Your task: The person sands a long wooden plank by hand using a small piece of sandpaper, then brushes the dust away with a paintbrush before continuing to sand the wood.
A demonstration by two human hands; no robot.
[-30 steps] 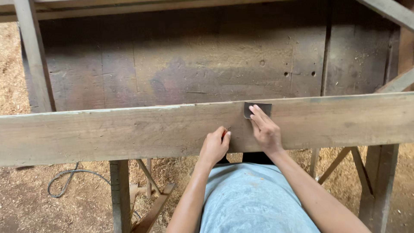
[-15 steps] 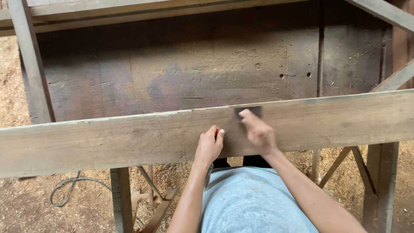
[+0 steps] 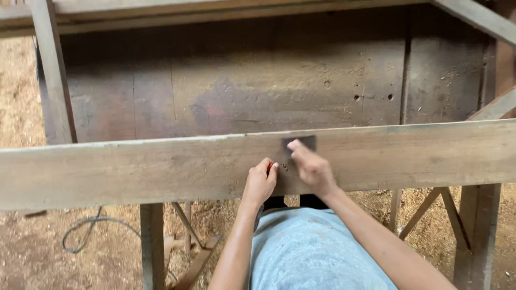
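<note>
Sawdust and wood shavings cover the dirt floor (image 3: 21, 107) of a rough workshop, seen from above by the person at work. Across the whole view, from edge to edge, runs a long pale wooden plank (image 3: 134, 169), flat, worn and grey-brown, with a dusty, slightly rough face. This plank is the landmark for everything else.

Behind the plank lies a dark, stained table (image 3: 242, 96), its surface scuffed, with faded reddish patches and a few small round holes. Slanted wooden beams (image 3: 51, 70) cross above it at the left and at the far right corner. Below the plank stand plain timber legs (image 3: 151, 244) with thin diagonal braces, and a grey cable (image 3: 88, 228) coils on the floor at the lower left.

On the plank, a little right of its middle, sits a small dark rectangular sheet (image 3: 301, 144), thin and flat, like abrasive paper. The right hand (image 3: 312, 169) presses down on it with fingers stretched flat over it; the hand is blurred. The left hand (image 3: 259, 182) rests just beside it on the plank's near edge, fingers curled over the wood, with something small and red barely showing between the fingertips; what it is cannot be told.

Under the plank, both bare forearms lead back to a light blue shirt (image 3: 312, 252), soft and speckled with dust.
</note>
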